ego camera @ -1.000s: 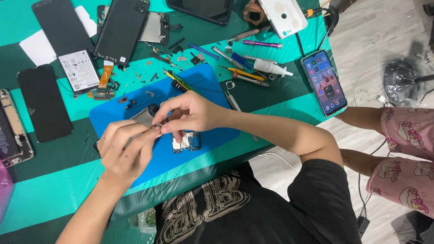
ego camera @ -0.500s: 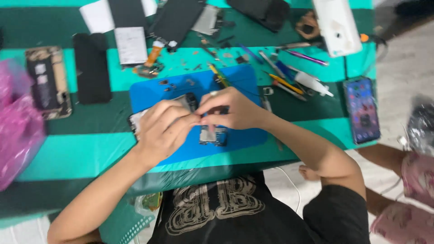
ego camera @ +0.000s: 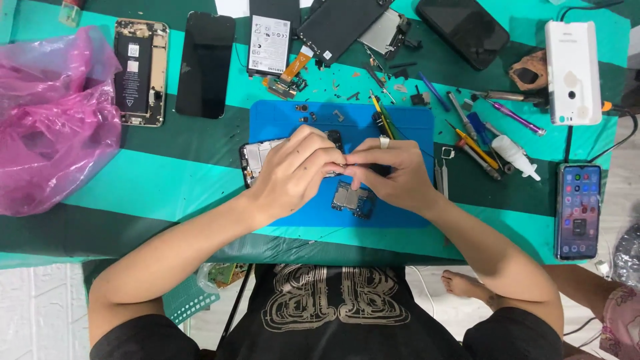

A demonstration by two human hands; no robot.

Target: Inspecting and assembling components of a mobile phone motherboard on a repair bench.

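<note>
Head view: we see both hands meet over the blue mat (ego camera: 400,120) on the table (ego camera: 153,190).
Small part: pinched between the fingertips of both hands; too tiny for us to identify, perhaps a connector.
Left hand (ego camera: 293,170): fingers clenched on the small part (ego camera: 345,162).
Right hand (ego camera: 390,173): fingers pinching it too.
Circuit board (ego camera: 352,199): on the mat, just below the hands.
Phone frame (ego camera: 257,157): partly under the left hand.
Pink bag (ego camera: 50,120): far left.
</note>
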